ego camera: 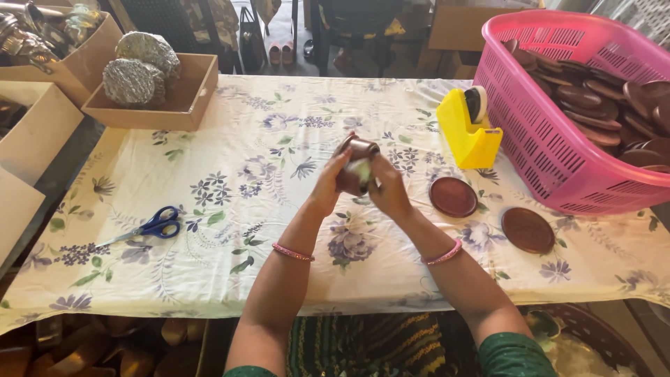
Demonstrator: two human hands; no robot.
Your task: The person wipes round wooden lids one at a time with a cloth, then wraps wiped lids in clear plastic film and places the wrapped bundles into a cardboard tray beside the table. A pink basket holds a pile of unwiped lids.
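1. I am watching one small dark brown cup (357, 150) being held up above the middle of the table, tilted, with a pale scrap of something pressed against its side; I cannot tell what the scrap is.
2. The left hand (326, 187) is gripping the cup from the left, fingers curling around its wall.
3. The right hand (388, 190) is clasping the same cup from the right, so both hands are closing on it together.
4. Each wrist is wearing one pink bangle, two in all.
5. Just right of the hands, two round brown lids are lying flat on the cloth, apart from each other: the nearer lid (453, 197) and the farther lid (527, 230).
6. Behind them, one yellow tape dispenser (467, 130) is standing just beside one pink basket (530, 132), which is holding a heap of many more brown lids, too many for me to count.
7. One pair of blue-handled scissors (152, 226) is lying well to the left of the hands.
8. At the far left, one shallow cardboard box (188, 94) is holding two foil-wrapped bundles (138, 70).
9. One floral tablecloth (230, 279) is covering the table under everything.
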